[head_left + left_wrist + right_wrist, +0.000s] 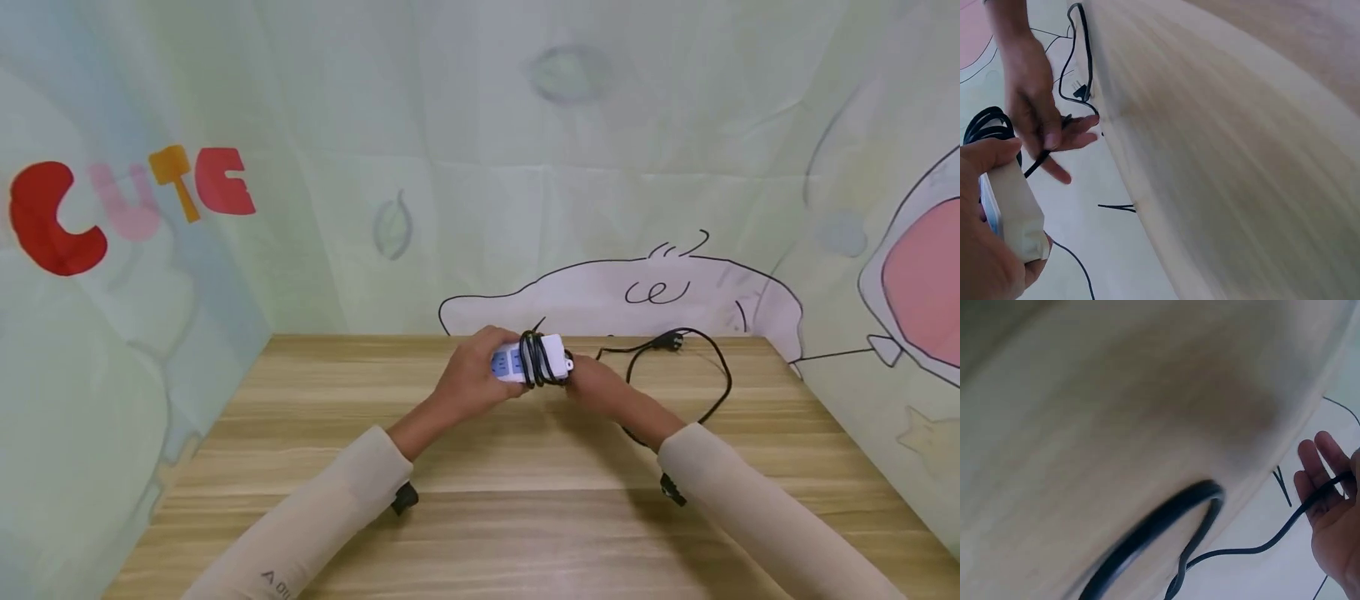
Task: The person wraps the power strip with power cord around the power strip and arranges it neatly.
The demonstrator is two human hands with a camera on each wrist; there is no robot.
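Observation:
My left hand grips a white power strip with blue socket faces, held above the table near its far edge. Several turns of its black cord are wrapped around the strip's middle. Just right of the strip, my right hand holds the running part of that cord. In the left wrist view, the right hand pinches the cord between thumb and fingers. The right wrist view has the cord running from the fingers of the right hand down into a loop.
Beyond my right hand, the loose cord end loops over the wooden table, with its black plug near the far edge. A printed cloth backdrop hangs behind the table and at both sides.

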